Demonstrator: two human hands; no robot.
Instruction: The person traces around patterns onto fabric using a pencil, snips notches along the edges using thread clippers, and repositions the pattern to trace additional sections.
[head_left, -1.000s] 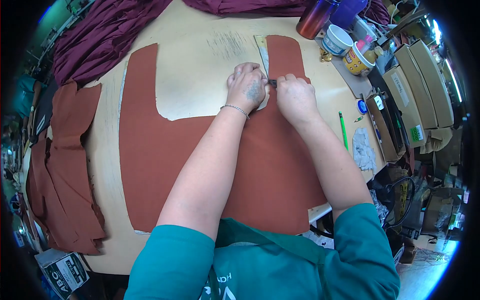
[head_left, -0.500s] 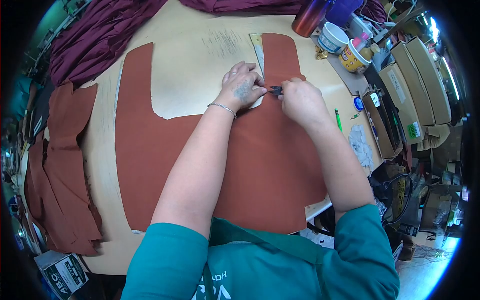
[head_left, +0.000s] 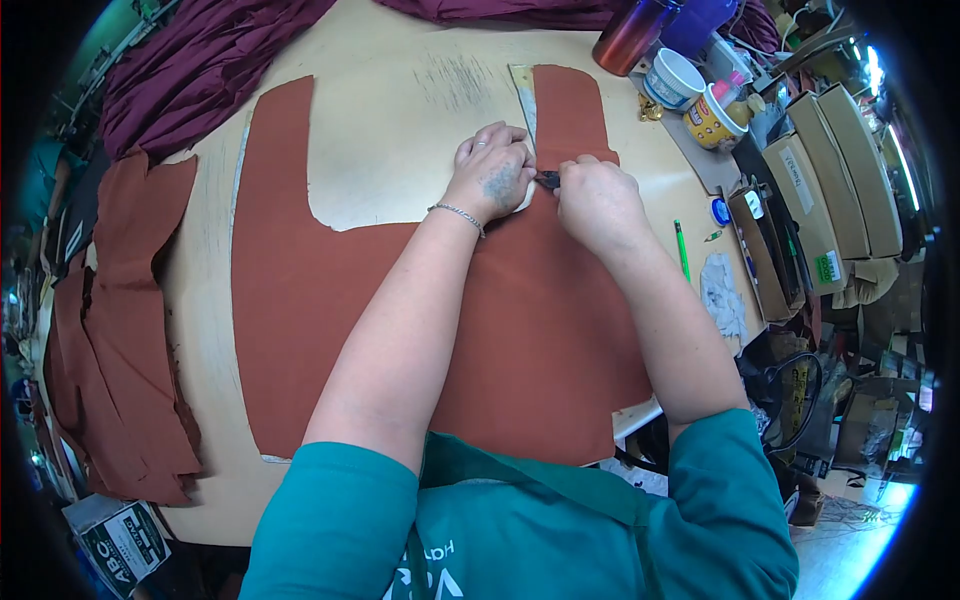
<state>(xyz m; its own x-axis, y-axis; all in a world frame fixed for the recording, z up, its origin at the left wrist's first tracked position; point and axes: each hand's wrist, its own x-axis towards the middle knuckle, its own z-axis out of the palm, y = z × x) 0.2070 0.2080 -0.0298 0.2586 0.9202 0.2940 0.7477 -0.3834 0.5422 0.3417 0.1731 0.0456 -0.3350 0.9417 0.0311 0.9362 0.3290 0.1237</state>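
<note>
A large rust-brown fabric piece (head_left: pixel 330 320) with a U-shaped cutout lies flat on the table. Pale backing shows along its edges. My left hand (head_left: pixel 492 178) rests at the inner edge of the right-hand strip, fingers bent together and pinching the fabric edge. Facing it, my right hand (head_left: pixel 603 203) is closed around small dark snips (head_left: pixel 548 179). Their tips meet the fabric beside my left fingertips; the handles are hidden in my palm.
Torn rust-brown scraps (head_left: pixel 130 340) lie left, maroon cloth (head_left: pixel 210 80) behind them. At the back right stand a bottle (head_left: pixel 632 40), a white tub (head_left: pixel 673 78) and a yellow tub (head_left: pixel 714 118). A green pencil (head_left: pixel 682 250) and crumpled grey cloth (head_left: pixel 722 295) lie right, near cardboard boxes (head_left: pixel 800 195).
The snips' tips stood apart before and now look closed at the fabric edge. Both hands stay at the same spot on the fabric; the view has shifted slightly.
</note>
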